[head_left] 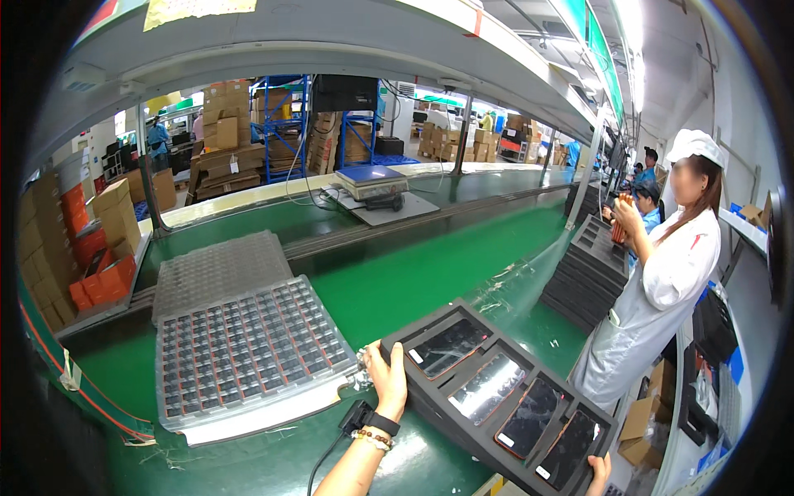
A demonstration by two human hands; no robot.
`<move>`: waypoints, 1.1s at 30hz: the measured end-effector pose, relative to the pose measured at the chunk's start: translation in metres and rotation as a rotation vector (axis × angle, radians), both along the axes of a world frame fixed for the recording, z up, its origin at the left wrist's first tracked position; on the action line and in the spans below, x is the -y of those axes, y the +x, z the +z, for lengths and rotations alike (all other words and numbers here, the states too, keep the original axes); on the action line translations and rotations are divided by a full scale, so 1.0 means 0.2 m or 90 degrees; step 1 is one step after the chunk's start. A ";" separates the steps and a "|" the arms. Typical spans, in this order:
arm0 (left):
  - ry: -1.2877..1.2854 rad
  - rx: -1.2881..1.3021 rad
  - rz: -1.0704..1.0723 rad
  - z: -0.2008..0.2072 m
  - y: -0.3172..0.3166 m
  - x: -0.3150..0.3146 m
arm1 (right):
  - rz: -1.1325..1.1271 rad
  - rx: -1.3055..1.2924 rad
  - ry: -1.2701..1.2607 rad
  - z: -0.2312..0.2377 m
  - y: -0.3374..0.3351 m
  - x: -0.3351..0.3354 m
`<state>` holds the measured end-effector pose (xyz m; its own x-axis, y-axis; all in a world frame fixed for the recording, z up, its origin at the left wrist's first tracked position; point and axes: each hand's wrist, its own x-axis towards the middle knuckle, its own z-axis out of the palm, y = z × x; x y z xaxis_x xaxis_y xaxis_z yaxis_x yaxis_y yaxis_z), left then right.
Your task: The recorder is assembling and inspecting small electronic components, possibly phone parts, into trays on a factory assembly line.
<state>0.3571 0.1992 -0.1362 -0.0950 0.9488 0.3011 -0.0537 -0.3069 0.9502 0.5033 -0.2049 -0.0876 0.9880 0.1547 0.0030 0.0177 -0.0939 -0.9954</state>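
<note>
Green conveyor belt [397, 281] — both hands, left hand [389, 376] and right hand [599, 473], fingers clamped on black phone tray [500, 388].

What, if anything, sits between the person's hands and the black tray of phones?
Nothing visible. The left hand already grips the near-left corner of the black tray, and the fingertips of the right hand touch its near-right corner. The clear tray of small parts lies beside it to the left, not between.

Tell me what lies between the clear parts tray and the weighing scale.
In the head view, only bare green belt and a second clear tray lie between the parts tray and the scale.
</note>
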 end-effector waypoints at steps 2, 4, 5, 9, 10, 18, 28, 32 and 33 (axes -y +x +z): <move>0.015 -0.053 -0.001 0.01 0.00 0.01 | 0.011 0.007 -0.007 -0.03 0.01 0.03; 0.027 -0.082 0.031 0.01 0.01 0.01 | 0.022 0.014 -0.017 -0.02 0.02 0.05; 0.038 -0.080 0.051 0.01 0.01 0.02 | 0.034 0.061 -0.061 0.00 0.02 0.06; 0.053 -0.012 0.068 0.04 0.02 0.03 | 0.089 0.169 -0.137 0.00 0.15 0.09; 0.054 -0.010 0.068 0.03 0.01 0.02 | 0.151 0.195 -0.200 0.03 0.18 0.08; 0.053 0.121 0.101 0.02 0.06 0.07 | 0.127 0.078 -0.201 0.00 0.26 0.07; -0.040 0.106 0.076 0.03 0.10 0.24 | 0.066 -0.243 0.278 -0.22 0.17 0.08; -0.060 0.062 0.026 0.00 0.14 0.43 | 0.147 -0.289 0.474 -0.23 0.09 0.01; -0.044 0.058 0.026 -0.03 0.18 0.42 | 0.153 -0.289 0.476 -0.21 0.06 -0.01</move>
<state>0.3923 0.1149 -0.1413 -0.1587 0.9616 0.2238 -0.1297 -0.2450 0.9608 0.5163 -0.2022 -0.1306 0.8595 0.4718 -0.1967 -0.4564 0.5352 -0.7109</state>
